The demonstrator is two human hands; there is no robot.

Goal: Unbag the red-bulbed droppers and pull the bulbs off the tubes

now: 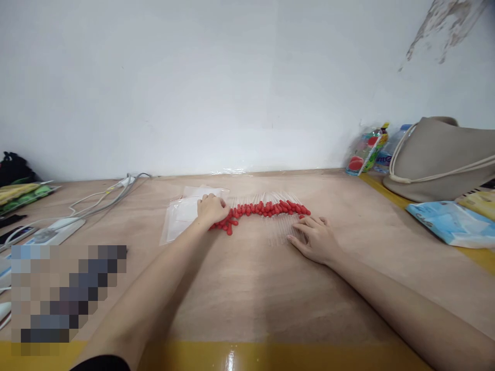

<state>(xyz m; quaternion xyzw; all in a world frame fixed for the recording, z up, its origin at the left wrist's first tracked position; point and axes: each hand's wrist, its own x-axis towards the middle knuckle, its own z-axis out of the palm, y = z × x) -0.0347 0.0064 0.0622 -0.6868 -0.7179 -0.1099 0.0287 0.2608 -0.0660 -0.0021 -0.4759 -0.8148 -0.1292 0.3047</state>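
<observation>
The step in hand looks like arranging red-tipped clear sticks (266, 208) by hand, in a row across the middle of the counter (232, 288). The left hand (212, 208) curls its fingers at the row's left end, beside clear plastic bags (180, 219); whether they grip anything, I cannot tell. The right hand (315, 239) is at the right end, fingers and thumb parted, no hold visible. The next move likely calls for a light pinch. Yellow edging (270, 355) trims the counter; behind stands a pale wall (232, 87). Cables (100, 203) lie left, a beige bag (436, 159) right.
</observation>
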